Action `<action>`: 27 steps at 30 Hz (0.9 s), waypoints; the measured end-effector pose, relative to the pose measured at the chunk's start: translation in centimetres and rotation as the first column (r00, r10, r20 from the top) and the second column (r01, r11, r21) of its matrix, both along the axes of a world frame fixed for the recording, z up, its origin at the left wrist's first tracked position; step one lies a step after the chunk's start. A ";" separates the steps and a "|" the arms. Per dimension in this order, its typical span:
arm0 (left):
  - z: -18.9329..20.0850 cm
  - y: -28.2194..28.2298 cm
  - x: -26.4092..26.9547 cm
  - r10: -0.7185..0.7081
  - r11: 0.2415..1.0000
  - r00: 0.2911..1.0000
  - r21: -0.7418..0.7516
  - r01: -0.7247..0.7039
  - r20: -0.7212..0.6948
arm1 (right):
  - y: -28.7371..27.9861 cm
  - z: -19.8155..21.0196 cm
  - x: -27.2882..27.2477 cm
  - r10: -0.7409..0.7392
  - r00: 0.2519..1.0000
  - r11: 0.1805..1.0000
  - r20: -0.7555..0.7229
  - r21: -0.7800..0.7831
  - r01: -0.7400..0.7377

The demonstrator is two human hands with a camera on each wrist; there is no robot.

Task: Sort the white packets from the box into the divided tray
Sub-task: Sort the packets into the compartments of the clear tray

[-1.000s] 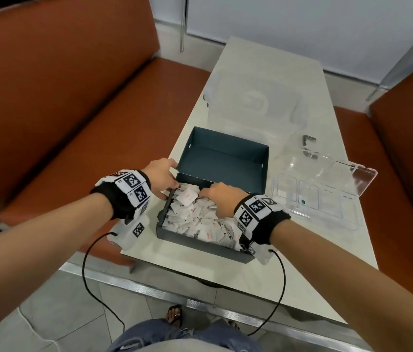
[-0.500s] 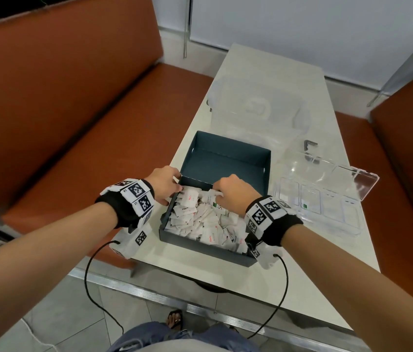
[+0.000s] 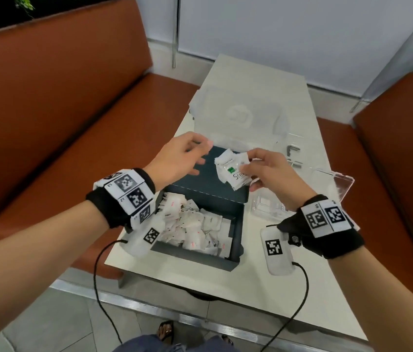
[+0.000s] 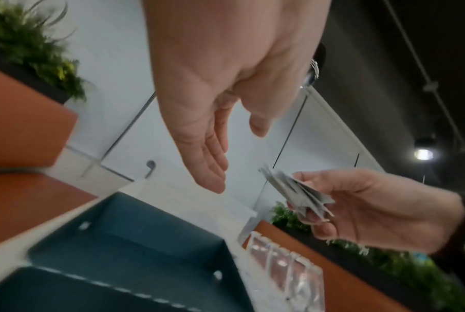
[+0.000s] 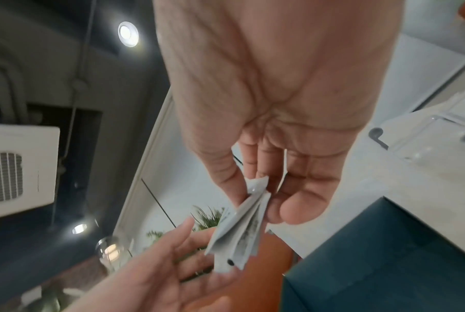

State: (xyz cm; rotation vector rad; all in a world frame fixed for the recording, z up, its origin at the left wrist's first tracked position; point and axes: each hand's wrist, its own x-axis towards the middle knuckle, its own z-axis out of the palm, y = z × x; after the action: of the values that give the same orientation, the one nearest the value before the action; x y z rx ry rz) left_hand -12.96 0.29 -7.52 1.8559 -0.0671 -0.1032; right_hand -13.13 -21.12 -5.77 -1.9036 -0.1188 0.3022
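Note:
A dark teal box [image 3: 237, 226] on the pale table holds a heap of white packets [image 3: 195, 228]. Its hinged lid [image 3: 208, 179] lies open behind it. My right hand [image 3: 251, 171] is raised above the lid and pinches a bunch of white packets [image 3: 233, 171], one with a green mark; the right wrist view shows the bunch [image 5: 242, 230] fanned between thumb and fingers. My left hand [image 3: 195, 156] hovers open just left of the bunch, holding nothing; its fingers [image 4: 207, 160] are straight. The clear divided tray [image 3: 268, 207] sits right of the box, partly behind my right wrist.
A clear plastic container [image 3: 238, 115] stands at the back of the table [image 3: 314, 288]. The tray's clear lid [image 3: 337, 181] lies open to the right. Orange bench seats [image 3: 73, 153] flank the table. Cables hang from both wrist bands past the front edge.
My right hand has lifted out of the box with a bunch of packets. My left hand has left the box's edge and risen open beside them.

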 end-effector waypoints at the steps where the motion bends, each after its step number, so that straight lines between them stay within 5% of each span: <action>1: 0.5 -1.1 0.1 -0.008 0.994 0.999 -0.109 0.003 -0.047 | -0.3 0.5 -0.2 -0.008 1.000 0.998 -0.001 0.055 0.008; 6: 1.8 -6.3 0.4 -0.177 0.847 0.952 -0.531 0.017 -0.251 | -1.9 1.7 -1.0 -0.011 1.000 0.973 0.019 0.231 0.006; 9: 1.6 -8.7 0.4 -0.431 0.696 0.851 -0.711 0.101 -0.301 | -3.1 1.4 -1.0 -0.072 0.994 0.980 0.077 0.192 0.056; 13: 1.6 -11.4 0.4 -0.501 0.606 0.806 -0.793 0.067 -0.315 | -5.6 0.7 -0.4 -0.223 0.958 0.974 0.182 0.073 0.214; 17: 1.4 -13.8 0.8 -0.440 0.645 0.833 -0.763 0.034 -0.334 | -8.2 0.0 -0.2 -0.291 0.926 0.953 0.240 -0.009 0.302; 27: -0.3 -18.3 1.9 -0.220 0.755 0.903 -0.650 -0.082 -0.369 | -13.3 -0.4 1.2 -0.388 0.921 0.921 0.042 0.049 0.386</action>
State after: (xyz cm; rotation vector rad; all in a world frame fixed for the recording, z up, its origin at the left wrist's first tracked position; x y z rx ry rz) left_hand -11.04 -18.00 -7.82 1.0836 0.1221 -0.4811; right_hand -11.96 -34.46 -6.16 -1.8472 0.2167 -0.0188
